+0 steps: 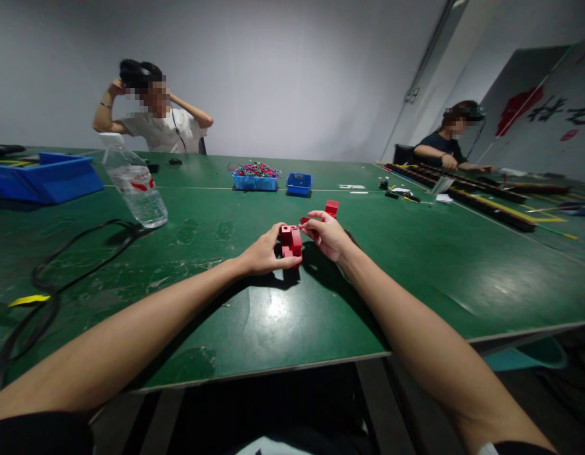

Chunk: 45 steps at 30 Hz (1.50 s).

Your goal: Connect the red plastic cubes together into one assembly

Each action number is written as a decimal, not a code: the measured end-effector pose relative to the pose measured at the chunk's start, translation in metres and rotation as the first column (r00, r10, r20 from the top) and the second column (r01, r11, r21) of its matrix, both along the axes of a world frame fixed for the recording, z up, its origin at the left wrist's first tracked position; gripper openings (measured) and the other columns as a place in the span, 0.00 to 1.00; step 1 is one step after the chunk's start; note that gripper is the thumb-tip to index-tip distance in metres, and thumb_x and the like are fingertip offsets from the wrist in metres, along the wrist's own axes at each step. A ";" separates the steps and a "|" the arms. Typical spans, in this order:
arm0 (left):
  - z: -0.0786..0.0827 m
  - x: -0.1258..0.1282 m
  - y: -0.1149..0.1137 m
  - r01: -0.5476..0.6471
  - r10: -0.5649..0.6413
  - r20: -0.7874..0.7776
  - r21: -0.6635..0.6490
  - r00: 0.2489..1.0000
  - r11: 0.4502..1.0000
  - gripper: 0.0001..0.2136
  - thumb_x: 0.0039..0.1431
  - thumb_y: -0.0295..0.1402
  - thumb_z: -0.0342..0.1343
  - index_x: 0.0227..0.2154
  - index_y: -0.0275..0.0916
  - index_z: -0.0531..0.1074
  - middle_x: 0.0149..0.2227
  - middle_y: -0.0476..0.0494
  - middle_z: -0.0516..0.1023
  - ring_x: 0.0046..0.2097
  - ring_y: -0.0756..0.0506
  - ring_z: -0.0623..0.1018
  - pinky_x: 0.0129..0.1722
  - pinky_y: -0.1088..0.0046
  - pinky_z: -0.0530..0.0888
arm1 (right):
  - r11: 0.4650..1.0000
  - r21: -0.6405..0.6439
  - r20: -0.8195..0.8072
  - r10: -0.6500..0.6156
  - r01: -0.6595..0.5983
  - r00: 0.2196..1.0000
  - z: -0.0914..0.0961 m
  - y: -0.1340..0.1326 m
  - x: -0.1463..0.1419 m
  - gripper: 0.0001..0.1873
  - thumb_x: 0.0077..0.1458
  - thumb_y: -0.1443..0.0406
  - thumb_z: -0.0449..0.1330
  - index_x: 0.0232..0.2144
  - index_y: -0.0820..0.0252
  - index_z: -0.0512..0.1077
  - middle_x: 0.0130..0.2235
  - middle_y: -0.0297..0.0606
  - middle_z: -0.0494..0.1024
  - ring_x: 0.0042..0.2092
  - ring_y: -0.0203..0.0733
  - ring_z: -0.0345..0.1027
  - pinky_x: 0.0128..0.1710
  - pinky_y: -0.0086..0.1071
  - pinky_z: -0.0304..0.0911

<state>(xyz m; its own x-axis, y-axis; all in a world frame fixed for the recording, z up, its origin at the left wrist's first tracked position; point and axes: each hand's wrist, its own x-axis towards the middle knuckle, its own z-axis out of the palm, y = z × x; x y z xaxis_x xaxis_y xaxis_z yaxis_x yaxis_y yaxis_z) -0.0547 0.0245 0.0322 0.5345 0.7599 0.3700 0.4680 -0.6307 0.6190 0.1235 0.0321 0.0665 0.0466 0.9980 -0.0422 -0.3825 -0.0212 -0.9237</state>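
Note:
My left hand (pixel 264 254) is closed on a red plastic block (pixel 291 241) that rests on the green table (pixel 415 265). My right hand (pixel 326 234) pinches a small red piece at the block's right side, with its fingers curled. Just beyond my right hand stands another red block (pixel 331 208) on the table. Both forearms reach in from the near edge.
A clear water bottle (pixel 135 180) stands at the left, near a black cable (pixel 59 265). A blue bin (pixel 45 177) sits far left. Two small blue trays (pixel 255 181) (pixel 298 183) lie at the centre back. Two other people sit at the far side. Long black rails (pixel 486 202) lie at the right.

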 end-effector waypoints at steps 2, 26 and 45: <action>0.001 0.000 0.000 -0.005 0.005 -0.005 -0.004 1.000 1.000 0.36 0.48 0.52 0.61 0.55 0.37 0.56 0.49 0.38 0.72 0.46 0.41 0.75 0.48 0.64 0.71 | 1.000 0.003 -0.006 -0.014 0.014 1.000 0.000 0.001 0.000 0.19 0.39 0.80 0.57 0.33 0.57 0.61 0.23 0.27 0.74 0.26 0.31 0.73 0.28 0.22 0.71; 0.004 0.002 -0.004 0.012 -0.012 0.005 -0.053 1.000 0.999 0.36 0.48 0.51 0.60 0.55 0.37 0.56 0.46 0.38 0.73 0.44 0.40 0.76 0.47 0.60 0.73 | 0.793 0.608 0.737 -0.575 0.022 0.357 0.002 -0.007 0.015 0.26 0.42 0.43 0.64 0.22 0.57 0.62 0.22 0.34 0.72 0.24 0.37 0.62 0.28 0.30 0.56; 0.005 0.003 -0.004 -0.019 0.019 0.005 -0.026 1.000 0.999 0.36 0.47 0.51 0.61 0.55 0.36 0.57 0.48 0.37 0.73 0.45 0.41 0.75 0.47 0.62 0.71 | 0.773 0.629 0.744 -0.566 -0.086 0.356 -0.002 -0.008 0.013 0.11 0.52 0.55 0.59 0.30 0.57 0.68 0.26 0.34 0.73 0.27 0.39 0.64 0.30 0.30 0.57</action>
